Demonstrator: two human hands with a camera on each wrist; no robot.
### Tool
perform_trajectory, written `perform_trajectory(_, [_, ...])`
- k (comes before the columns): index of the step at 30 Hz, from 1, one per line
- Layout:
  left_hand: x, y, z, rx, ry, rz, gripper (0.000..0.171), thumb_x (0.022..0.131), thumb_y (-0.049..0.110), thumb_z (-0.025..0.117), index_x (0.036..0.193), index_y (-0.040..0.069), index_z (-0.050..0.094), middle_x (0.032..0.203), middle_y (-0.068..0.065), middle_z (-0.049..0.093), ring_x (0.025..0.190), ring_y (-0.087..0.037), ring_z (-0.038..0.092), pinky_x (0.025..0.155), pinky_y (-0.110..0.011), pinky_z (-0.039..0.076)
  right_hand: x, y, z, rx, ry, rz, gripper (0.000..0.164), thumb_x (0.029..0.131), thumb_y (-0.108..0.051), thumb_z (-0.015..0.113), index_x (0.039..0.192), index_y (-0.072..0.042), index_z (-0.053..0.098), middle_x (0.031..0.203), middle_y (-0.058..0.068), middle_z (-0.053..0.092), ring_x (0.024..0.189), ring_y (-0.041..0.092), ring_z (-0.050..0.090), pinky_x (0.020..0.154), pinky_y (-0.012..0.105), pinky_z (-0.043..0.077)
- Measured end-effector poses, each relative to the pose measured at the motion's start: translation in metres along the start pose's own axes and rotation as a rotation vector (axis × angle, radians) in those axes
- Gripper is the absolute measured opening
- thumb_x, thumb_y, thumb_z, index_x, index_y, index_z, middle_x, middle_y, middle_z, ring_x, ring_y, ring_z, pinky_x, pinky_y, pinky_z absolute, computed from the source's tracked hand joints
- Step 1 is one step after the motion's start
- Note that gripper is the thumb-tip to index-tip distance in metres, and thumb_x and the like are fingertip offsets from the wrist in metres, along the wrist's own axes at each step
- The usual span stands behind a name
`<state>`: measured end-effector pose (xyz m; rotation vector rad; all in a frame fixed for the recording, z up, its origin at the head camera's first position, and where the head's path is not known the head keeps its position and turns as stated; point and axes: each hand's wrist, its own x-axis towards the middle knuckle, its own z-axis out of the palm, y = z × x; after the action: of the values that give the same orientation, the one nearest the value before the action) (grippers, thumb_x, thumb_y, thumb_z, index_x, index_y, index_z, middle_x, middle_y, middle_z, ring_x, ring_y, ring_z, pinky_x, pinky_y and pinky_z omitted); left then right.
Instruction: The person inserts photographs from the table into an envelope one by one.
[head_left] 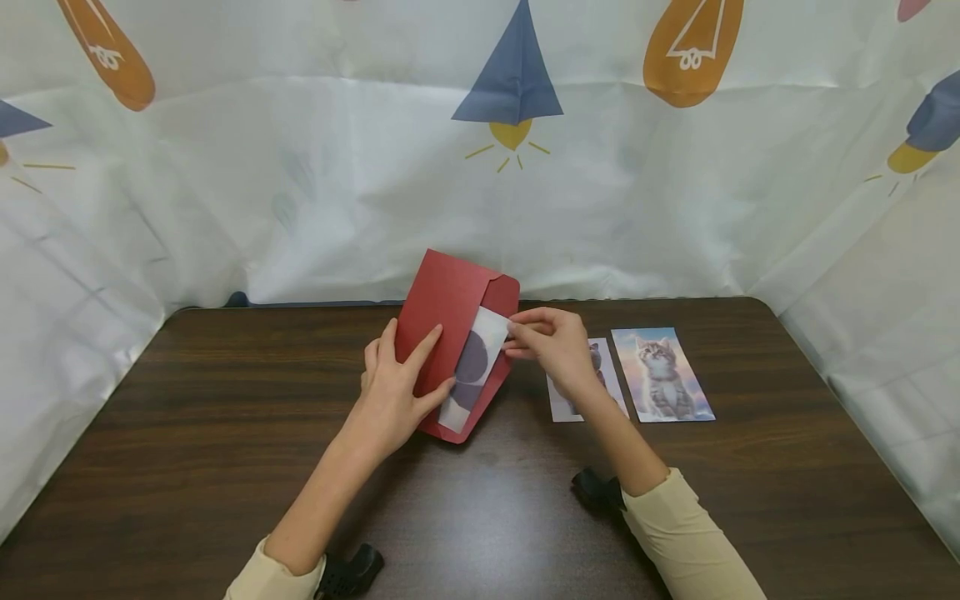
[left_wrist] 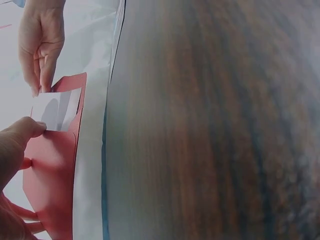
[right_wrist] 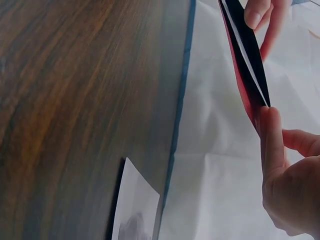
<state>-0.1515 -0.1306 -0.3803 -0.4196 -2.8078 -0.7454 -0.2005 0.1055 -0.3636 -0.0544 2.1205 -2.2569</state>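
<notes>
My left hand (head_left: pixel 393 396) grips a red envelope (head_left: pixel 442 304), tilted up near the table's back edge, its thumb by the opening. A white card with grey-purple round shapes (head_left: pixel 471 362) sits partly inside the envelope. With thumb and fingers, my right hand (head_left: pixel 555 346) pinches the card's upper right corner. In the left wrist view the card (left_wrist: pixel 50 107) sticks out of the envelope's opening, beneath the right hand's fingertips. Seen edge-on in the right wrist view, the envelope (right_wrist: pixel 240 75) shows a dark side, with the right hand (right_wrist: pixel 290 175) at its end.
Right of the envelope, a kitten picture card (head_left: pixel 660 375) lies on the dark wooden table (head_left: pixel 225 433). Beside it is another picture card (head_left: pixel 611 383), partly hidden by my right wrist. A white patterned curtain (head_left: pixel 337 183) hangs behind the table's back edge.
</notes>
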Motion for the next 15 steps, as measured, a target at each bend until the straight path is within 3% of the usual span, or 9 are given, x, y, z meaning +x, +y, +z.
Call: perform_trajectory(15, [-0.0009,0.0037,0.0018,-0.008,0.000,0.008,0.074,0.093,0.028,0.082,0.158,0.013,0.049,0.164,-0.037,0.021,0.142,-0.056,0.029,0.097,-0.073,0.047,-0.0019,0.0019,0.0067,-0.001,0.039,-0.007,0.021,0.098,0.002,0.071,0.114,0.016,0.070,0.092,0.019,0.077,0.069,0.011,0.076,0.072,0.030,0.064])
